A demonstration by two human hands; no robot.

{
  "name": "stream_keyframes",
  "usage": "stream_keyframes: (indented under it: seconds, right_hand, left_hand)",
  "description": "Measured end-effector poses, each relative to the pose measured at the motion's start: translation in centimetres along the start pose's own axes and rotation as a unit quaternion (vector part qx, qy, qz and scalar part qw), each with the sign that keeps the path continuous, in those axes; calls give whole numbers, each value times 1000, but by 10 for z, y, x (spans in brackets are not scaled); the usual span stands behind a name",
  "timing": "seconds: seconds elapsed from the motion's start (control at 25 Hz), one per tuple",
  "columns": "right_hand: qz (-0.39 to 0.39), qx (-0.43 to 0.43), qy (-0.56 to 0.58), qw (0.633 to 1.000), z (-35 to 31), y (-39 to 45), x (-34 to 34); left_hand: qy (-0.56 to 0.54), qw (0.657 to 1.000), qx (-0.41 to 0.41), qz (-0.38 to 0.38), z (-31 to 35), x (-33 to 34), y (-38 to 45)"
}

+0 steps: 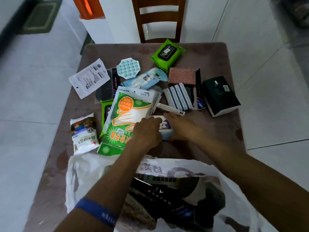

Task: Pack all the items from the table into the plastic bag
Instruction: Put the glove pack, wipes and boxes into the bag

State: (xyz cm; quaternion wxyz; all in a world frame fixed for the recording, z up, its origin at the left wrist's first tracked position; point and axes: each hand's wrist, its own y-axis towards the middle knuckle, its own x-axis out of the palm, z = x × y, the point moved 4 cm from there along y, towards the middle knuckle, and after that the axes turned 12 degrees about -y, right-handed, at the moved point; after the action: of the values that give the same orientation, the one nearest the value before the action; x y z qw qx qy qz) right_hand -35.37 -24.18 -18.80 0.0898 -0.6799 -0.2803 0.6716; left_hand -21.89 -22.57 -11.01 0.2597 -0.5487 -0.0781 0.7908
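A small white pack (164,127) with a blue cartoon print is held between both hands near the middle of the brown surface (217,52). The left hand (147,131) is curled over its left side, and the right hand (182,126) is laid against its right side with the fingers (168,116) bent round the far edge; how tightly they close cannot be told. A blue wristband (97,210) with faint unreadable lettering is worn on the left forearm.

The white plastic bag (234,185) lies open at the near edge of the surface, purple characters printed on its rim, too blurred to read. Dark packets with pink dots are seen inside it.

Just left of the hands a large green and white glove packet (123,118) is spread, printed with Chinese characters and an orange disc reading "100" among other marks. A white salt-like sachet (84,133) with Chinese writing lies at the left edge. Further back are seen a printed paper sheet (89,77), a pale blue silicone mat (128,68), a green wipes pack (167,53), a pink sponge cloth (182,75), a blue-striped cloth (178,96), a white clip (170,109) and a dark green box (219,95). The labels on these cannot be read.

A wooden chair (158,17) stands beyond the surface.
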Motion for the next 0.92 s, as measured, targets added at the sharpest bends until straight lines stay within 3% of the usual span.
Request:
stream_keyframes:
  seconds: [0.24, 0.36, 0.44, 0.52, 0.56, 0.64, 0.72, 0.84, 0.92]
  right_hand:
    - [47, 117, 191, 974, 8, -48, -13]
    - [113, 191, 403, 888, 27, -129, -54]
    - [171, 181, 499, 830, 23, -191, -88]
    - [209, 119, 567, 788, -2, -241, -114]
    - [215, 90, 588, 774, -20, -262, -121]
    - [218, 51, 585, 780, -54, -292, -126]
    - [187, 46, 543, 817, -86, -304, -120]
    - [93, 79, 408, 905, -118, -279, -96]
    - [40, 83, 338, 936, -128, -246, -72]
  left_hand:
    - [-116, 974, 89, 173, 28, -68, -87]
    - [-198, 922, 184, 275, 21, -102, -164]
    - [-184, 886, 225, 360, 14, -119, -215]
    - [-115, 885, 173, 417, -4, -123, -239]
    - [-100, 902, 114, 405, -18, -120, -241]
    - [-137, 930, 25, 341, -42, -111, -239]
    - [-222, 922, -15, 317, -58, -107, -235]
    - [-374, 869, -44, 320, -70, -108, -228]
    - [-486, 815, -21, 314, -71, -110, -227]
